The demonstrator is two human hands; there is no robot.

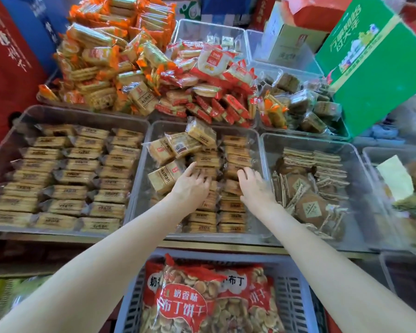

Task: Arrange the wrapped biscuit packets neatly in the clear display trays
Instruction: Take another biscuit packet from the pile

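The middle clear tray (259, 150) holds two neat columns of tan wrapped biscuit packets (231, 217) on its right half and several loose packets (175, 147) tumbled at its far left. My left hand (190, 186) lies on the left column with fingers curled over a packet. My right hand (255, 186) rests on the right column, fingertips curled onto a packet there. The left clear tray (139, 131) is filled with three tidy columns of the same tan packets (70, 179).
A right tray (346, 150) holds brown wrapped biscuits. Behind lie heaps of orange packets (106, 56) and red packets (207, 92). A green carton (375, 66) stands at back right. A grey crate with red snack bags (202, 299) sits below the counter edge.
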